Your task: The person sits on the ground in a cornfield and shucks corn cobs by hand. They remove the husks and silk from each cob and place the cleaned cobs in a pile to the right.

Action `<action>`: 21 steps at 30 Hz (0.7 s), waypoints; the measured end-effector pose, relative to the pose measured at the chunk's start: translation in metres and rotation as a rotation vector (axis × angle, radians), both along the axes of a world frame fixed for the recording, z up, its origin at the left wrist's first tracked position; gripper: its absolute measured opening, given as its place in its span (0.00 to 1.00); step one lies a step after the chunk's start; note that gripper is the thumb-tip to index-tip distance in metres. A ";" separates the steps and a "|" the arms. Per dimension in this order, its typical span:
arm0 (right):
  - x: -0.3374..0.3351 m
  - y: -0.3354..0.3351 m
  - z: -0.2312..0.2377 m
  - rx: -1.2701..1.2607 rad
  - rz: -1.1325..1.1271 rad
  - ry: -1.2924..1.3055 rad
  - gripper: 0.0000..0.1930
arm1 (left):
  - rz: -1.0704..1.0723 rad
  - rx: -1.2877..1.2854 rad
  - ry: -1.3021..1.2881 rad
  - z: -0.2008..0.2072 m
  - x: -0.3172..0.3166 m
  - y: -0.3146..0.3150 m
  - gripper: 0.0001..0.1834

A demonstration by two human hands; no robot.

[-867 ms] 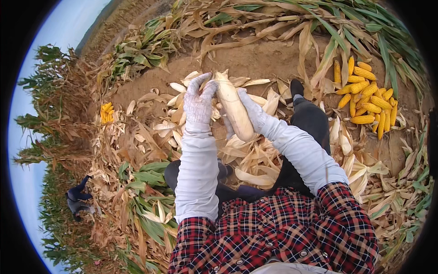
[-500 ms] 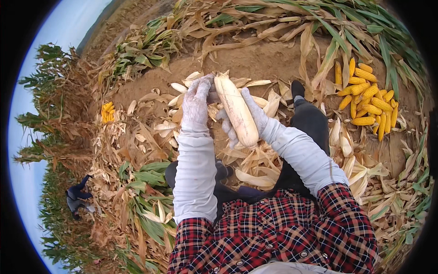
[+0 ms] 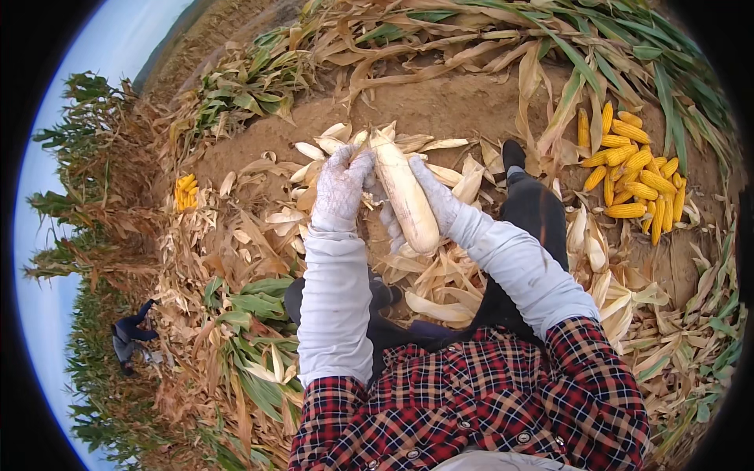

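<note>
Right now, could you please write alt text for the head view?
A gloved right hand holds a husk-covered corn ear, the left hand near its top, above dry husks. Yellow cobs lie heaped at right, a smaller pile at left.

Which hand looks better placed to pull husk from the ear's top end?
Probably the left hand: its fingers are right beside the ear's top end, while the right hand wraps around the ear, supporting it.

Standing corn plants (image 3: 94, 314) and soil (image 3: 440, 106) show farmland
</note>
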State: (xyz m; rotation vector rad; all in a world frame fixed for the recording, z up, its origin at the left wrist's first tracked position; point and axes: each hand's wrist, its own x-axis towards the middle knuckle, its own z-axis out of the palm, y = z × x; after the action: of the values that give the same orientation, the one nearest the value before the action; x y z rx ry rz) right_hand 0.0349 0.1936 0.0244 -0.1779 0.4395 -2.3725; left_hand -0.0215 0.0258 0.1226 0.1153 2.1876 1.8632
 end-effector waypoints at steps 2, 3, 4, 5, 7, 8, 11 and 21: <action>0.000 0.000 0.002 0.045 -0.042 -0.043 0.44 | -0.048 -0.020 0.033 0.008 0.012 0.004 0.12; -0.001 0.001 0.004 0.051 -0.091 -0.140 0.44 | -0.072 -0.030 0.050 0.010 0.016 0.006 0.12; 0.000 -0.002 0.018 0.054 -0.132 -0.237 0.43 | -0.100 -0.028 0.062 0.009 0.021 0.004 0.12; 0.001 -0.004 0.026 0.058 -0.173 -0.334 0.43 | -0.127 -0.026 0.073 0.006 0.024 0.001 0.11; -0.004 -0.004 0.008 0.041 -0.124 -0.187 0.42 | -0.104 0.099 0.042 -0.006 0.024 -0.005 0.11; -0.005 -0.002 0.002 0.033 -0.099 -0.112 0.41 | -0.025 0.105 0.039 -0.010 0.019 -0.008 0.11; -0.003 -0.003 -0.015 0.190 -0.187 -0.097 0.37 | 0.194 0.140 0.014 -0.006 0.004 -0.009 0.11; 0.004 -0.007 -0.001 1.127 -0.450 0.481 0.39 | 0.079 -0.051 0.226 0.012 -0.003 -0.017 0.11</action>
State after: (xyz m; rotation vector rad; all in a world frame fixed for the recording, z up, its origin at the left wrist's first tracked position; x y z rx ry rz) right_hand 0.0386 0.1871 0.0231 -0.1163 2.1142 -2.0801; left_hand -0.0249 0.0087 0.1344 0.2447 2.4200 1.9173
